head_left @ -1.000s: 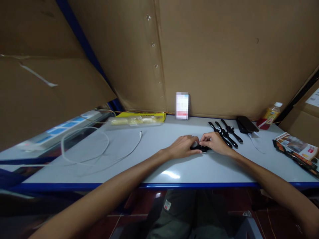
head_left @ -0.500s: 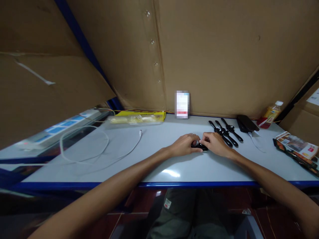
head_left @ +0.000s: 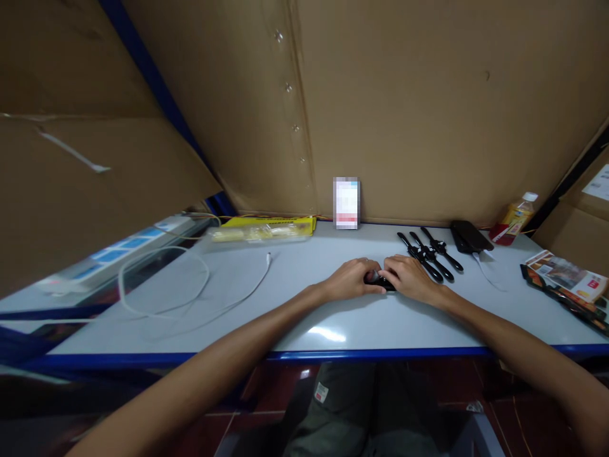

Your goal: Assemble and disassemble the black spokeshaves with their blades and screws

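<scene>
Between my hands, a black spokeshave point(head_left: 389, 285) lies low at the tabletop, mostly covered by fingers. My left hand point(head_left: 349, 279) is closed around its left part, thumb along the near side. Over its middle and right part, the fingers of my right hand point(head_left: 410, 278) are bent and pressed in. Whether they pinch a small part there is hidden. Just right of and beyond my right hand, three more black two-handled spokeshaves point(head_left: 431, 256) lie slanted side by side on the table.
A propped phone point(head_left: 347, 203) with a blurred screen leans on the cardboard wall. Left are a white cable point(head_left: 204, 279), a power strip point(head_left: 124, 254) and a clear plastic package point(head_left: 261, 232). Right are a black case point(head_left: 470, 237), a bottle point(head_left: 519, 214) and food packets point(head_left: 566, 279).
The view has shifted slightly. Both hands stay on the spokeshave, and the right fingers have settled a little lower over its middle.
</scene>
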Available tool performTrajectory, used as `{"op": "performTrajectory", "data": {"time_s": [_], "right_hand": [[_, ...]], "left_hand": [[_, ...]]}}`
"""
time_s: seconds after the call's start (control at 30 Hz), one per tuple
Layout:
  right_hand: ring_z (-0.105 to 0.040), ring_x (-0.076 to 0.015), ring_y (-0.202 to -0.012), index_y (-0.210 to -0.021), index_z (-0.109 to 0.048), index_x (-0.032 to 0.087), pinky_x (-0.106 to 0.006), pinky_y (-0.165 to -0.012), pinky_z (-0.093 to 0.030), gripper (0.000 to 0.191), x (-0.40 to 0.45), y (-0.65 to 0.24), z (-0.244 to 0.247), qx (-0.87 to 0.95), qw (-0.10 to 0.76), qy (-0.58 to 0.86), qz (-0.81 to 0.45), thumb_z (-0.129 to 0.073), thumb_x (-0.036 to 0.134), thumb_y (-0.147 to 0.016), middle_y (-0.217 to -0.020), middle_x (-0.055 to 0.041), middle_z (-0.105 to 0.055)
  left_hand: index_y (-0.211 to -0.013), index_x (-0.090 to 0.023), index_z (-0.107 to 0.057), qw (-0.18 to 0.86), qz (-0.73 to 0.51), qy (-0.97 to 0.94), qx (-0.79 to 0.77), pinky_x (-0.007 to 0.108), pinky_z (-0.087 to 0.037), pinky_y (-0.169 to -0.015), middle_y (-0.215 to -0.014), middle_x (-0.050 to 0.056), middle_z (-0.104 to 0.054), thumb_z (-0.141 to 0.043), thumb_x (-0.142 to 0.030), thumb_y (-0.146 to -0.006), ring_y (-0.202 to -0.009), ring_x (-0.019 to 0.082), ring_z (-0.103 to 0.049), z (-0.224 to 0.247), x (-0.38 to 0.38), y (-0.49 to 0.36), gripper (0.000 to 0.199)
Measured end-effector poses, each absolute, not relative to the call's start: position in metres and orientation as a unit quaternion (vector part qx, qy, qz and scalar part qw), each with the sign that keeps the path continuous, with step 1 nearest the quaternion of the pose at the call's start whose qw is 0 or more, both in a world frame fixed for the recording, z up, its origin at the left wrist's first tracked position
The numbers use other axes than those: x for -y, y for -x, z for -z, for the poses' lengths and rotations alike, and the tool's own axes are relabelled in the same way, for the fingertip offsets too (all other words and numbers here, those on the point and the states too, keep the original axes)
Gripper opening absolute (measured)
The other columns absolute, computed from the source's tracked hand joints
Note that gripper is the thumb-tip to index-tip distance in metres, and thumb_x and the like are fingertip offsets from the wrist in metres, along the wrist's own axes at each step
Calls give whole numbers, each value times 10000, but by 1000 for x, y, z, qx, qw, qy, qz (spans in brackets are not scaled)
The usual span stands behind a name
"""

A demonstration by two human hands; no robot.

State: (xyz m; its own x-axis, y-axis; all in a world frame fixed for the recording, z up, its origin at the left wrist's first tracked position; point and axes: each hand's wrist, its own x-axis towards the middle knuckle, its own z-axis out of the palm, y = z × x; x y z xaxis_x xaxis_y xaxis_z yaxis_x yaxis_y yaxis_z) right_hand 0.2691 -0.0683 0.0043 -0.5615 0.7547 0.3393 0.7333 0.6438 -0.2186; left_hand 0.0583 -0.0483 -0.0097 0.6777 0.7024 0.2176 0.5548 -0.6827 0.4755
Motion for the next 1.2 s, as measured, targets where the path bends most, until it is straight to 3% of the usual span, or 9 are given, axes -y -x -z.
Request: {"op": "performTrajectory", "data": {"time_s": [0.2, 0.53, 0.73, 0.97, 1.2], "right_hand": [[-513, -158, -719, -793, -594, 198, -291, -688, -323, 239, 61, -276, -6, 899, 194, 389, -56, -583, 225, -1030, -797, -28, -634], [-580, -198, -777, -865, -687, 173, -321, -691, -316, 212, 73, -263, -4, 871, 167, 461, 26, -558, 219, -1028, -863, -89, -698], [-600, -171, -819, -887, -741, 200, -287, -756, -394, 129, 71, -273, -10, 876, 266, 397, -65, -651, 202, -978, -863, -34, -683], [-583, -162, -718, -837, -784, 211, -298, -712, -395, 163, 71, -275, -14, 883, 245, 385, -108, -672, 213, -956, -771, -24, -678], [-634, -191, -817, -886, -806, 212, -330, -782, -456, 155, 65, -280, -17, 905, 233, 329, -135, -673, 184, -961, -831, -46, -727]], "left_hand": [[-852, -191, -609, 196, -191, -894, -354, 276, -307, -646, -762, -24, -570, -742, -554, -850, -697, 154, -481, 7, 50, -59, 387], [-897, -188, -635, 195, -192, -894, -355, 282, -331, -657, -775, -14, -593, -740, -574, -847, -700, 157, -496, 9, 48, -58, 403], [-860, -190, -609, 194, -190, -893, -357, 283, -307, -639, -762, -20, -573, -743, -541, -851, -688, 148, -480, 9, 48, -58, 376], [-866, -192, -612, 196, -182, -896, -356, 280, -303, -646, -774, -17, -580, -743, -552, -853, -709, 156, -491, 9, 46, -58, 383], [-909, -193, -643, 199, -180, -895, -355, 277, -307, -648, -770, -17, -593, -739, -552, -863, -708, 159, -504, 7, 47, -58, 375]]}}
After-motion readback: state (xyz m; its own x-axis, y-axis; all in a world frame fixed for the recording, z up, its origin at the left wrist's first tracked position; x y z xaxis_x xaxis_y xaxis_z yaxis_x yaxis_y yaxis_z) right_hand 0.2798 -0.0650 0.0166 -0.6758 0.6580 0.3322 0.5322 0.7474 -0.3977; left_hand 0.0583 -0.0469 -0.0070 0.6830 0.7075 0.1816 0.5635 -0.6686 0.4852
